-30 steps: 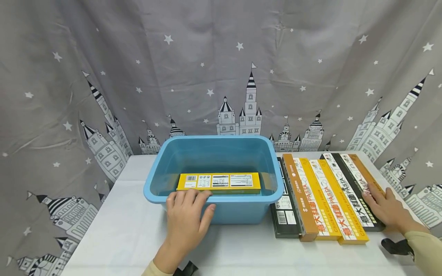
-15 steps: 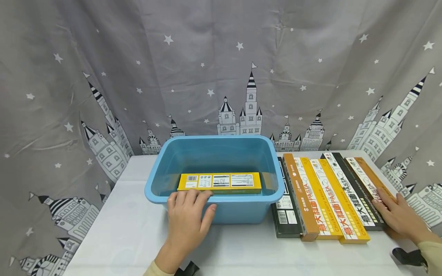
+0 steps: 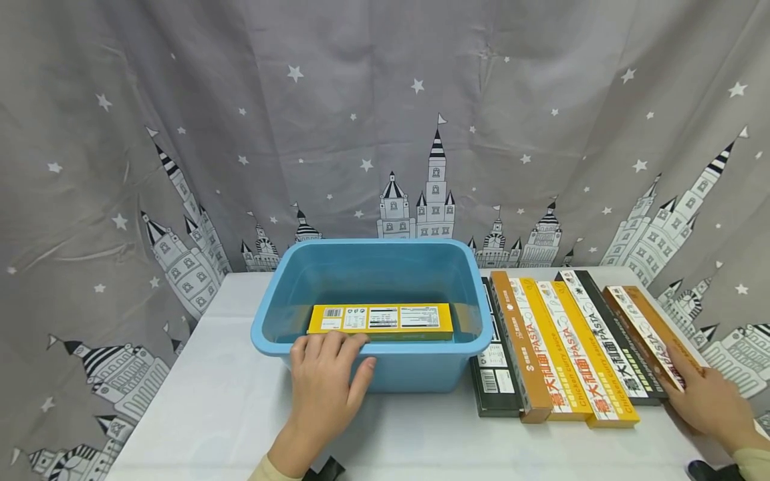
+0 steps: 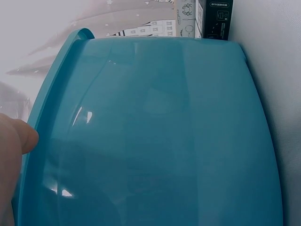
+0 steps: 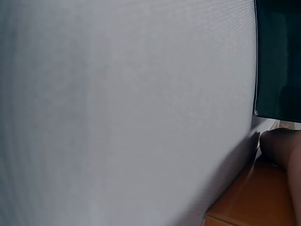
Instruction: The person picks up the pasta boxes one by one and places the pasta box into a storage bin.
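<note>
In the head view, my left hand (image 3: 327,377) grips the near rim of a blue plastic tub (image 3: 391,367), fingers hooked over the edge and thumb outside. A yellow pasta box (image 3: 380,318) lies crosswise in the tub. At the right, my right hand (image 3: 710,404) holds the near end of a brown pasta box (image 3: 652,321) with a white label strip, which sits slightly apart from the black pasta box (image 3: 607,334) beside it. The right wrist view shows the thumb (image 5: 277,141) against the brown box (image 5: 256,197); the other fingertips are hidden there.
Several boxes lie side by side right of the tub: a black one (image 3: 496,374) against it, a brown one (image 3: 520,347), then yellow ones (image 3: 577,354). They rest on a white-covered table (image 3: 210,374). Behind hangs a grey castle-print curtain (image 3: 361,100).
My right hand has moved right and nearer me. The brown box has shifted the same way, and a gap has opened between it and the black box. The left hand stays at the rim.
</note>
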`<state>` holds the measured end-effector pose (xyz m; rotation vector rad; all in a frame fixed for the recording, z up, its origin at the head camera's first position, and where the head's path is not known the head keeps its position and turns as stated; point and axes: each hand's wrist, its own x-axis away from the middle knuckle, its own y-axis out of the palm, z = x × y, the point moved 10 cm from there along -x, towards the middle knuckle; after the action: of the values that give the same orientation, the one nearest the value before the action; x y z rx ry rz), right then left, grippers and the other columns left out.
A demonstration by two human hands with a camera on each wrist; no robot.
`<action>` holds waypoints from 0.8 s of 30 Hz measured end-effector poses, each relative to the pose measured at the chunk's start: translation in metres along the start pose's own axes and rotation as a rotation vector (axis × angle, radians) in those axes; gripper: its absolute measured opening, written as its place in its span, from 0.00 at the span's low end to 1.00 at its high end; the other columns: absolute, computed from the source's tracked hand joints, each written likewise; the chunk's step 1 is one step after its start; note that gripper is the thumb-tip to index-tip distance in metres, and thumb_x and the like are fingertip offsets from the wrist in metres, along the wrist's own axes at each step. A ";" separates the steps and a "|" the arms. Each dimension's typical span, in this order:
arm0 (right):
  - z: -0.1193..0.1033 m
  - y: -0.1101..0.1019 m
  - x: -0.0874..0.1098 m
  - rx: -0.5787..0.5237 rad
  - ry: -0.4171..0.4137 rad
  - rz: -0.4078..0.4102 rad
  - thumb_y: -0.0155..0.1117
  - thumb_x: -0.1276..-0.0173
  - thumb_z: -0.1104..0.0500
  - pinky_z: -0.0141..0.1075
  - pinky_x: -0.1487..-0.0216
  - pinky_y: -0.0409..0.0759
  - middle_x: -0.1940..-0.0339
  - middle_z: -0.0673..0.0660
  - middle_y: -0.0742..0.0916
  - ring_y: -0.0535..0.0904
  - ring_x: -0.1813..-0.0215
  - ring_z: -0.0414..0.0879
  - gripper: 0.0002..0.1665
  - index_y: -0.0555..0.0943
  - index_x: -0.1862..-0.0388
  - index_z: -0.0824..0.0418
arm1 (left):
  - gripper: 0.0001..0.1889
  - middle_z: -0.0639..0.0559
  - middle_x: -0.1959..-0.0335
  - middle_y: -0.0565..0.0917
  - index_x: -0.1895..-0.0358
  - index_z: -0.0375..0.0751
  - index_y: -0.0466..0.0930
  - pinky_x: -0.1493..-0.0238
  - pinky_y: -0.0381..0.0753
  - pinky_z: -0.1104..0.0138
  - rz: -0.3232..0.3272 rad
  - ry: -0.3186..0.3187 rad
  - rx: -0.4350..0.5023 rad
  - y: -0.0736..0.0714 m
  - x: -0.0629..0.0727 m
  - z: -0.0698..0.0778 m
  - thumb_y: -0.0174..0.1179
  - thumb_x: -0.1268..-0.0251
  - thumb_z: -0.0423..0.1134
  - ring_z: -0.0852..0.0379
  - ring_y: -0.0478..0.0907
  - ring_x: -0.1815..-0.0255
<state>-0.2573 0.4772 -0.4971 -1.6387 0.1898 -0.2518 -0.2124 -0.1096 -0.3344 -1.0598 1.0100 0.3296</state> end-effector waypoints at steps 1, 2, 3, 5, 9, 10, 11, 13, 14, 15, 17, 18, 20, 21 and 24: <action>0.000 0.000 0.000 0.002 0.010 -0.003 0.58 0.27 0.51 0.67 0.61 0.80 0.55 0.90 0.70 0.75 0.60 0.81 0.46 0.49 0.22 0.70 | 0.16 0.49 0.66 0.79 0.55 0.43 0.85 0.49 0.64 0.48 0.001 0.001 0.001 0.000 0.000 0.000 0.53 0.28 0.49 0.48 0.71 0.62; 0.001 0.000 0.000 0.001 0.019 -0.008 0.58 0.27 0.51 0.66 0.62 0.80 0.56 0.90 0.71 0.75 0.61 0.79 0.46 0.49 0.22 0.70 | 0.16 0.49 0.66 0.79 0.55 0.43 0.85 0.49 0.64 0.48 0.002 0.002 0.002 0.000 0.000 0.000 0.53 0.28 0.49 0.48 0.71 0.62; 0.000 0.000 0.001 0.001 0.021 -0.007 0.57 0.27 0.51 0.65 0.62 0.80 0.57 0.89 0.71 0.75 0.61 0.78 0.46 0.49 0.22 0.70 | 0.16 0.49 0.66 0.79 0.55 0.43 0.85 0.49 0.64 0.48 0.003 0.003 0.002 0.000 0.000 0.000 0.53 0.28 0.49 0.48 0.71 0.62; 0.000 0.000 0.001 0.000 0.023 -0.010 0.57 0.28 0.52 0.65 0.62 0.80 0.57 0.89 0.72 0.75 0.62 0.77 0.46 0.49 0.22 0.70 | 0.15 0.49 0.66 0.79 0.55 0.43 0.85 0.49 0.64 0.48 0.002 0.003 -0.001 0.000 0.000 0.000 0.54 0.29 0.49 0.47 0.71 0.62; -0.001 -0.001 0.000 0.001 0.018 0.003 0.58 0.28 0.51 0.65 0.61 0.80 0.57 0.89 0.72 0.75 0.61 0.77 0.46 0.49 0.22 0.70 | 0.14 0.48 0.66 0.79 0.55 0.43 0.85 0.49 0.64 0.48 0.003 0.002 -0.003 0.000 0.000 0.000 0.55 0.32 0.48 0.47 0.71 0.62; 0.000 0.000 0.000 0.001 0.018 0.006 0.58 0.27 0.51 0.65 0.61 0.80 0.57 0.89 0.72 0.75 0.61 0.77 0.46 0.49 0.22 0.69 | 0.14 0.49 0.66 0.80 0.55 0.43 0.85 0.49 0.64 0.48 0.003 0.001 -0.004 0.000 0.000 0.000 0.55 0.32 0.48 0.47 0.71 0.62; 0.000 0.000 0.000 0.000 0.019 0.010 0.58 0.27 0.51 0.65 0.61 0.80 0.57 0.89 0.71 0.75 0.61 0.78 0.46 0.48 0.22 0.69 | 0.14 0.49 0.66 0.80 0.55 0.43 0.85 0.49 0.64 0.48 0.002 0.000 -0.005 0.000 0.000 0.000 0.55 0.32 0.48 0.47 0.72 0.61; 0.000 0.000 0.000 0.000 0.018 0.015 0.58 0.27 0.51 0.65 0.62 0.80 0.57 0.89 0.71 0.75 0.60 0.78 0.46 0.48 0.21 0.69 | 0.15 0.49 0.66 0.80 0.55 0.43 0.85 0.49 0.64 0.48 0.001 0.000 -0.005 0.000 0.000 0.000 0.55 0.31 0.48 0.47 0.71 0.61; 0.000 0.000 0.000 0.001 0.018 0.015 0.58 0.27 0.51 0.65 0.62 0.80 0.57 0.89 0.71 0.75 0.60 0.78 0.46 0.48 0.21 0.68 | 0.15 0.49 0.66 0.80 0.55 0.43 0.85 0.49 0.64 0.48 0.001 0.001 -0.005 0.000 0.000 0.000 0.54 0.30 0.48 0.47 0.71 0.61; 0.000 0.000 0.000 0.003 0.021 0.013 0.58 0.27 0.51 0.65 0.62 0.80 0.56 0.89 0.71 0.75 0.60 0.79 0.46 0.48 0.21 0.68 | 0.15 0.49 0.66 0.80 0.55 0.43 0.85 0.49 0.64 0.48 0.000 0.000 -0.005 0.000 0.000 0.000 0.54 0.30 0.49 0.47 0.71 0.61; 0.001 0.000 0.000 0.003 0.022 0.015 0.58 0.27 0.52 0.65 0.62 0.80 0.56 0.90 0.71 0.75 0.59 0.79 0.46 0.48 0.21 0.68 | 0.16 0.49 0.66 0.80 0.56 0.43 0.85 0.49 0.64 0.48 0.001 0.000 -0.003 0.000 0.000 0.000 0.53 0.29 0.49 0.47 0.71 0.62; 0.001 0.000 0.000 0.004 0.022 0.014 0.58 0.27 0.52 0.65 0.62 0.80 0.56 0.90 0.71 0.75 0.59 0.79 0.46 0.48 0.21 0.68 | 0.16 0.49 0.66 0.80 0.56 0.43 0.85 0.49 0.64 0.48 0.003 0.001 -0.002 0.000 0.000 0.000 0.53 0.28 0.49 0.47 0.71 0.62; 0.001 0.000 0.000 0.002 0.019 0.017 0.58 0.27 0.52 0.66 0.62 0.80 0.56 0.90 0.71 0.75 0.59 0.79 0.46 0.48 0.21 0.68 | 0.16 0.49 0.66 0.79 0.55 0.43 0.85 0.49 0.64 0.48 0.003 0.000 0.002 0.000 0.000 0.000 0.53 0.28 0.49 0.47 0.71 0.62; 0.000 0.000 0.000 0.001 0.018 0.018 0.58 0.27 0.52 0.65 0.62 0.80 0.56 0.90 0.71 0.75 0.59 0.79 0.46 0.48 0.21 0.68 | 0.16 0.49 0.67 0.79 0.55 0.43 0.85 0.49 0.64 0.48 0.004 0.000 0.003 0.000 0.000 0.000 0.53 0.28 0.49 0.47 0.71 0.62; 0.000 -0.001 0.000 -0.005 0.011 0.022 0.58 0.28 0.52 0.65 0.63 0.80 0.57 0.89 0.71 0.75 0.60 0.79 0.46 0.48 0.21 0.68 | 0.16 0.48 0.67 0.79 0.56 0.43 0.85 0.49 0.64 0.48 0.005 0.000 0.003 -0.001 0.000 0.000 0.53 0.28 0.49 0.47 0.71 0.62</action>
<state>-0.2577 0.4771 -0.4963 -1.6397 0.2174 -0.2440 -0.2119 -0.1096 -0.3340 -1.0547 1.0123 0.3318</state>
